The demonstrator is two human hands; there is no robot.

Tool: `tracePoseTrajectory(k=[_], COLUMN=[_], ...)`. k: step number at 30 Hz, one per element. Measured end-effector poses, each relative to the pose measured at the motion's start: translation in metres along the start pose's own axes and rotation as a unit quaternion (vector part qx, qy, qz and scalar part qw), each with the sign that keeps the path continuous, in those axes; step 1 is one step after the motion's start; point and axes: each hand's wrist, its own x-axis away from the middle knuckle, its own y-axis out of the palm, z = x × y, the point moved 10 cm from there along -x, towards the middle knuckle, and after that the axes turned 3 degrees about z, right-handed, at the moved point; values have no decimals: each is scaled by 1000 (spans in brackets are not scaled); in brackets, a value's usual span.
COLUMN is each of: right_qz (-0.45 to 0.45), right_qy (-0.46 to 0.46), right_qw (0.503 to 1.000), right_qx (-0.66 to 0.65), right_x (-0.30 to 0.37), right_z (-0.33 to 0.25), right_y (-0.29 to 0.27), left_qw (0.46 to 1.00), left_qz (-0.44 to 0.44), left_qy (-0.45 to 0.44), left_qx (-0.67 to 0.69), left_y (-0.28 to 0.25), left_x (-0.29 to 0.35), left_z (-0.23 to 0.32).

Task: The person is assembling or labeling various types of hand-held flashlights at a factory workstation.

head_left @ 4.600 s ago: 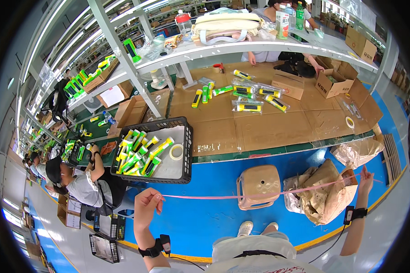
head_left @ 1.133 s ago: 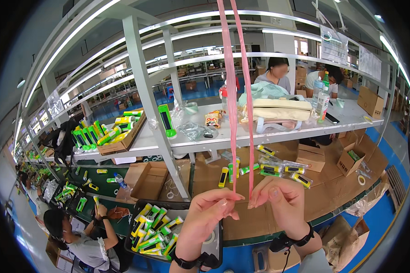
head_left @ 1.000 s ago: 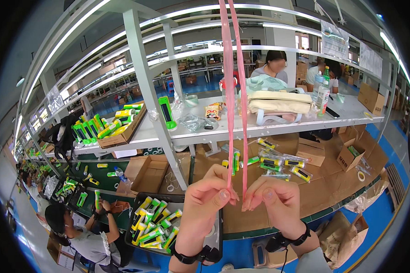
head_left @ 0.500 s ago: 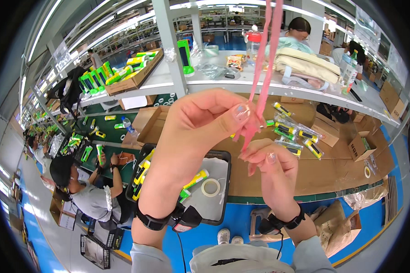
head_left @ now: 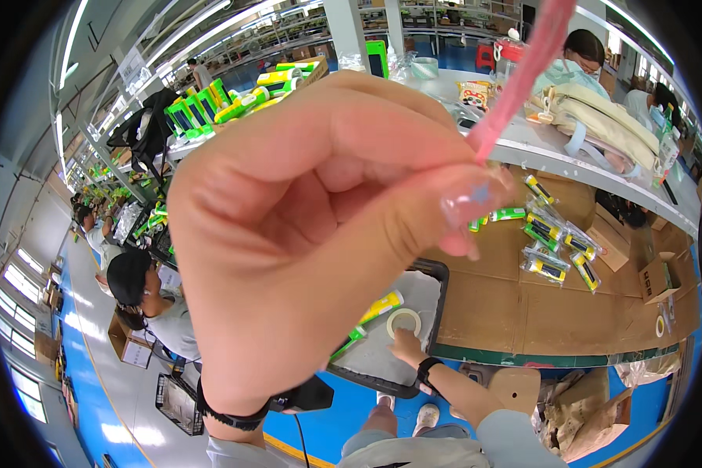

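Note:
Close up, my left hand [head_left: 327, 226] pinches a pink plastic strip [head_left: 522, 74] between thumb and forefinger. The strip runs up and right from the fingertips, out of the picture. Lower down, my right hand [head_left: 407, 349] reaches into a black tray [head_left: 443, 300], its fingers closed at the near edge of a cream roll of tape [head_left: 391, 318]. The roll lies flat on the tray's pale lining. Beside it is a yellow-and-white tube-shaped item [head_left: 380, 307]. My left hand hides much of the tray's left side.
Several bagged yellow, green and black items [head_left: 546, 228] lie on the cardboard-covered bench [head_left: 499, 312]. A shelf [head_left: 515, 144] crosses behind, carrying a cream bag [head_left: 600, 117] and green-yellow items [head_left: 249, 101]. A seated co-worker [head_left: 160, 296] is at left; another person [head_left: 581, 58] sits beyond the shelf.
My right hand has let go of the pink strip and moved down to the roll of tape. My left hand has come nearer, still pinching the strip. The whole view has shifted.

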Motion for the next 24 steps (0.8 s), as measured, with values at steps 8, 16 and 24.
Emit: tracePoseTrajectory(k=[8, 16, 24], right_qz=[165, 164, -212], right_qy=[-7, -18, 161], right_qw=[955, 983, 586], right_qx=[245, 84, -766], right_x=[-50, -32, 16], right_z=[16, -14, -116], right_y=[98, 34, 5], left_qw=[993, 983, 991], left_qz=[-13, -43, -48], left_qy=[84, 126, 104], left_qx=[-80, -123, -62], left_y=[-43, -36, -45], left_x=[-26, -28, -36], left_z=[-7, -19, -31])
